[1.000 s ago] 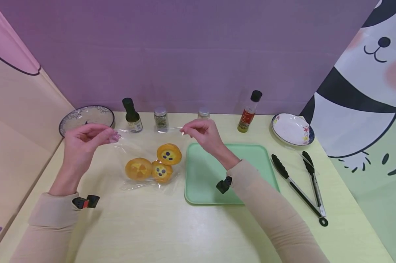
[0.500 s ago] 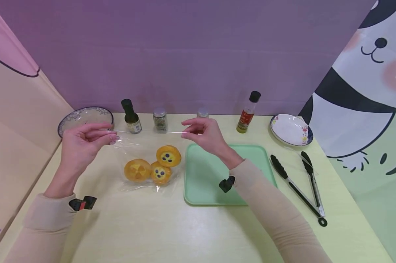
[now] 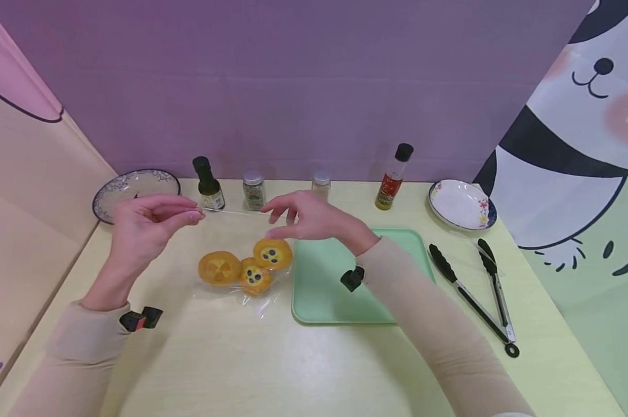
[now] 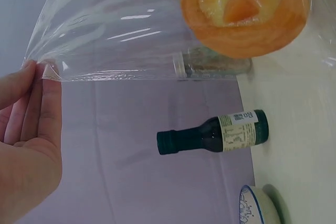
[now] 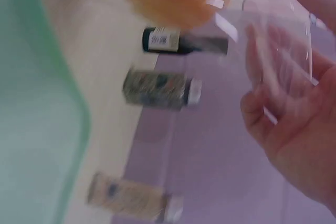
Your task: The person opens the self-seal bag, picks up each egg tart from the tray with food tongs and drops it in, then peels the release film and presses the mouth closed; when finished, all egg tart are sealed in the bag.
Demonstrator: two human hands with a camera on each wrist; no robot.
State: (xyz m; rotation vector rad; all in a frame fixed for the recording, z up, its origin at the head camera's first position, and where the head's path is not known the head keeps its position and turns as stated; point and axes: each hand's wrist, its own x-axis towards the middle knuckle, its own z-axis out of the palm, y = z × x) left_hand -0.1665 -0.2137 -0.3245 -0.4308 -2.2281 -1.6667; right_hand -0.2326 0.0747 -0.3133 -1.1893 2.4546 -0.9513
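Observation:
A clear plastic bag hangs from my left hand, whose thumb and fingers pinch its upper left corner. Three round golden pastries are in the bag: a plain-topped one at left, one with dark dots in the middle and another dotted one at right. My right hand is at the bag's upper right edge, its thumb apart from the fingers. In the right wrist view, the fingers show through the clear film.
A green tray lies under the right forearm, with tongs to its right. Along the back stand a dark bottle, two spice jars and a red-labelled bottle. A patterned dish sits at left, a floral dish at right.
My right hand has let go of the bag's right corner, spread its fingers and moved left. The left hand has shifted slightly right, and the bag's right side has slackened.

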